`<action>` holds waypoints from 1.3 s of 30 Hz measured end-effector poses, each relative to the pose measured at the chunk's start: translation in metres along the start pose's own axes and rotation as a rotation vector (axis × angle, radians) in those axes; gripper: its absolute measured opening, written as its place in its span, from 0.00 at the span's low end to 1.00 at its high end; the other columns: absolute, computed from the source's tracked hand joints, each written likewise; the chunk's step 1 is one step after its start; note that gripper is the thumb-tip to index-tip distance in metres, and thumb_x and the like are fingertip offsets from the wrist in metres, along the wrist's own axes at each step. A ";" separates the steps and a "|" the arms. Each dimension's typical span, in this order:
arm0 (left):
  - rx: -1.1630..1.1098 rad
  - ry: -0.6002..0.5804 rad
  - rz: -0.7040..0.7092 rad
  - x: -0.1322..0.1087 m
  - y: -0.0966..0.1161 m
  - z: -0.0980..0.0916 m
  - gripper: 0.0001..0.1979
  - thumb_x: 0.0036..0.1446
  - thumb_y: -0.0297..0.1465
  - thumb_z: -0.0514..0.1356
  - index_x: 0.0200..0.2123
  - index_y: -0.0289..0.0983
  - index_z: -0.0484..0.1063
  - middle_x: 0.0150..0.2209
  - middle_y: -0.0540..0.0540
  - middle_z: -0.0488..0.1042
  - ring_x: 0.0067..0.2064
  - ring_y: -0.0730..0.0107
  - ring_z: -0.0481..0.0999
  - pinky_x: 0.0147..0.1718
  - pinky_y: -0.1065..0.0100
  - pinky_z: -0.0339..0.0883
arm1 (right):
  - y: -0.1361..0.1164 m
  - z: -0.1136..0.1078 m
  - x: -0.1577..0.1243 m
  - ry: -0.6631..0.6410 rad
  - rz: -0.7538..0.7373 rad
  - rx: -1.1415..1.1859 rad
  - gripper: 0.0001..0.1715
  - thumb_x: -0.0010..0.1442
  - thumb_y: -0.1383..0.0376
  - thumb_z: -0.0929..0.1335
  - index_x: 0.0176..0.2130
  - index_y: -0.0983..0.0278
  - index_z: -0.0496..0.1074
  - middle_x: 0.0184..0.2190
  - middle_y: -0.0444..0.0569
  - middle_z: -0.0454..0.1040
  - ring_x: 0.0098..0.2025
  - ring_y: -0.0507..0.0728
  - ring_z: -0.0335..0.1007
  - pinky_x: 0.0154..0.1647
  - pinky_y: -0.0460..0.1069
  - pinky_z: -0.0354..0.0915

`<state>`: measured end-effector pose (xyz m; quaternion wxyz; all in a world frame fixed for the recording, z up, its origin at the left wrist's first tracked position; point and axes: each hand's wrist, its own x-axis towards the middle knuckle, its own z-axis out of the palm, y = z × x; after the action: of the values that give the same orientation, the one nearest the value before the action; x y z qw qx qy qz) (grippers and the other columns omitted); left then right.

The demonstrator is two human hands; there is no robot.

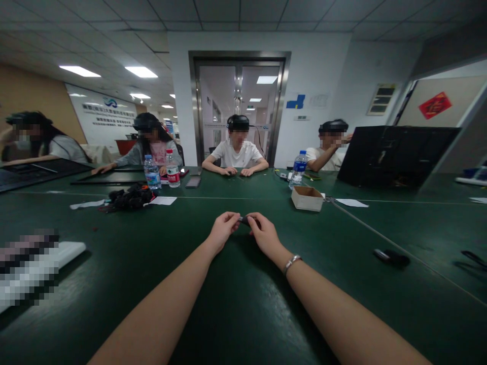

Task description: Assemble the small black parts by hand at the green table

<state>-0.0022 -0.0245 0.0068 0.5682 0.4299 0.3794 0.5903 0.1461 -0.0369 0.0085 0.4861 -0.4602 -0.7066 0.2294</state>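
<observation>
Between my two hands, over the middle of the green table (pixel 236 314), is a small dark piece with a silvery end (pixel 244 220); it is too small to tell its kind. My left hand (pixel 224 228) pinches the silvery end with thumb and fingertips. On the dark end, the fingers of my right hand (pixel 264 230) are closed, hiding part of it. A metal bracelet (pixel 292 264) circles my right wrist. Off to the right lies a black object with a shiny end (pixel 391 257), touched by neither hand.
Beyond my hands stand a small open cardboard box (pixel 307 198), a water bottle (pixel 299 169) and a red-labelled bottle (pixel 172 170). A black tangled bundle (pixel 131 196) lies left. A large black panel (pixel 395 154) stands right. Several people sit around, one opposite (pixel 238 152).
</observation>
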 end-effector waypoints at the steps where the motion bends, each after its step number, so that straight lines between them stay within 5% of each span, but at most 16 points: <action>1: 0.024 -0.005 0.019 0.000 -0.001 -0.001 0.15 0.42 0.38 0.68 0.30 0.34 0.73 0.28 0.48 0.72 0.29 0.78 0.69 0.32 0.72 0.64 | 0.000 0.000 0.000 0.002 0.005 -0.001 0.16 0.60 0.56 0.61 0.38 0.62 0.71 0.27 0.45 0.72 0.25 0.52 0.67 0.26 0.46 0.62; 9: 0.072 -0.106 0.119 -0.001 0.001 -0.004 0.16 0.38 0.30 0.69 0.35 0.34 0.75 0.39 0.43 0.76 0.42 0.68 0.74 0.46 0.65 0.64 | 0.001 -0.003 0.001 0.016 0.114 0.062 0.18 0.61 0.54 0.58 0.38 0.62 0.69 0.22 0.42 0.67 0.22 0.52 0.65 0.24 0.47 0.61; 14: 0.131 -0.141 0.140 -0.001 0.001 -0.005 0.17 0.41 0.30 0.68 0.38 0.35 0.75 0.42 0.41 0.76 0.44 0.66 0.74 0.47 0.64 0.64 | 0.005 -0.003 0.003 0.022 0.141 0.080 0.18 0.61 0.54 0.58 0.37 0.62 0.69 0.21 0.42 0.66 0.22 0.53 0.65 0.24 0.47 0.61; 25: 0.355 -0.086 0.156 0.000 0.004 -0.007 0.16 0.41 0.40 0.67 0.29 0.34 0.74 0.24 0.49 0.73 0.28 0.72 0.70 0.32 0.69 0.63 | 0.004 -0.003 0.002 0.007 0.057 0.099 0.16 0.58 0.57 0.61 0.40 0.63 0.71 0.35 0.48 0.71 0.25 0.51 0.65 0.27 0.47 0.64; 39: 0.406 -0.080 0.086 -0.001 0.005 -0.004 0.19 0.42 0.45 0.65 0.24 0.34 0.69 0.21 0.51 0.70 0.24 0.75 0.67 0.27 0.70 0.60 | 0.010 -0.002 0.002 -0.005 -0.014 0.020 0.14 0.59 0.60 0.61 0.41 0.62 0.71 0.37 0.49 0.70 0.28 0.52 0.66 0.32 0.50 0.65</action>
<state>-0.0075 -0.0259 0.0105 0.4587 0.5744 0.4492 0.5078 0.1522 -0.0308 0.0030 0.4905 -0.4499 -0.7087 0.2339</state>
